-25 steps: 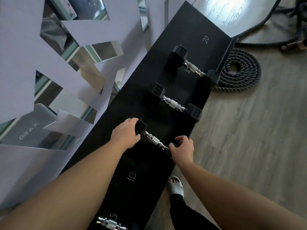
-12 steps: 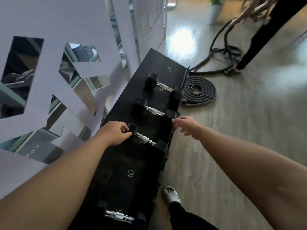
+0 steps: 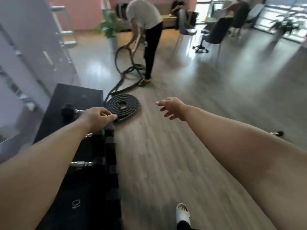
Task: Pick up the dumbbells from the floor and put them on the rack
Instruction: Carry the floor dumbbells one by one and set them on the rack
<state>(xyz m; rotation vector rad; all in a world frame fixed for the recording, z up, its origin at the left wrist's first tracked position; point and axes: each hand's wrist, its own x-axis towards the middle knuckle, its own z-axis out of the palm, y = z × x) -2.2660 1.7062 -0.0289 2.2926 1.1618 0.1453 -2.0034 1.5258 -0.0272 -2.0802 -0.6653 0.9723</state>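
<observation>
The black rack (image 3: 78,97) runs along the left wall. Three dumbbells lie across it: a far one (image 3: 67,112), a middle one showing only its chrome handle (image 3: 88,134) past my forearm, and a near one (image 3: 81,163). My left hand (image 3: 98,116) hovers over the rack's front edge beside the far dumbbell, fingers loosely curled and holding nothing. My right hand (image 3: 171,107) reaches out over the bare floor, fingers spread and empty. Another small dumbbell (image 3: 276,133) lies on the floor at the far right, partly hidden behind my right arm.
A coiled black rope (image 3: 123,105) lies on the floor against the rack's far corner. Another person (image 3: 146,30) bends over more rope beyond it. Chairs (image 3: 216,30) and a potted plant (image 3: 108,29) stand at the back. My foot in a white slipper (image 3: 182,211) is near the rack.
Both hands have let go of the dumbbell set on the rack. My view has swung up and right across the room, and my right hand has moved out over the floor.
</observation>
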